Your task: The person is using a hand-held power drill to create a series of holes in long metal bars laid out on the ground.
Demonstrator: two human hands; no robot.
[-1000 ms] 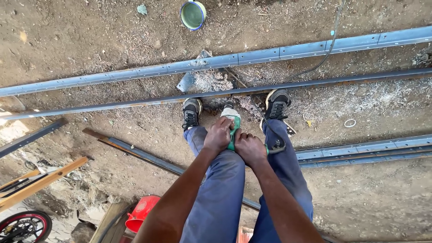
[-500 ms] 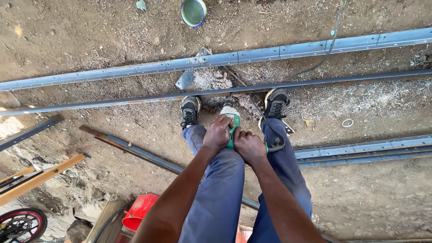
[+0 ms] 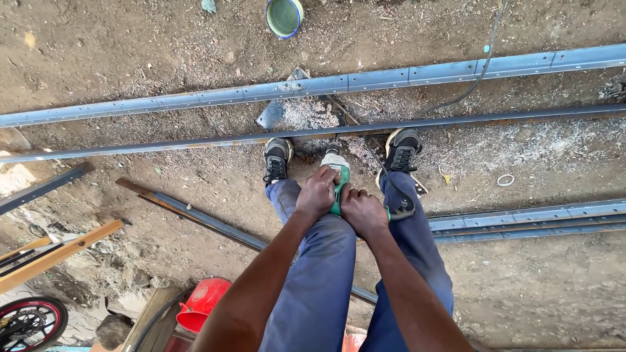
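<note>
A green and white power tool (image 3: 338, 175) points down between my feet, its tip at a long metal bar (image 3: 169, 145) lying across the dirt. My left hand (image 3: 316, 194) grips the tool's body from the left. My right hand (image 3: 362, 210) holds its rear end from the right. Both arms reach down over my blue trousers. My black shoes (image 3: 276, 157) stand either side of the tool, against the bar. Grey metal filings (image 3: 306, 116) lie on the ground just beyond the bar.
A second blue-grey rail (image 3: 404, 77) runs across farther out, a black cable (image 3: 482, 62) crossing it. More rails (image 3: 535, 218) lie at right. A green bowl (image 3: 284, 15) sits at top. A red bucket (image 3: 203, 304), wooden planks (image 3: 59, 251) and a wheel (image 3: 26, 322) are at lower left.
The view has shifted slightly; my hands and the tool keep the same hold at the bar, and nothing else has visibly moved.
</note>
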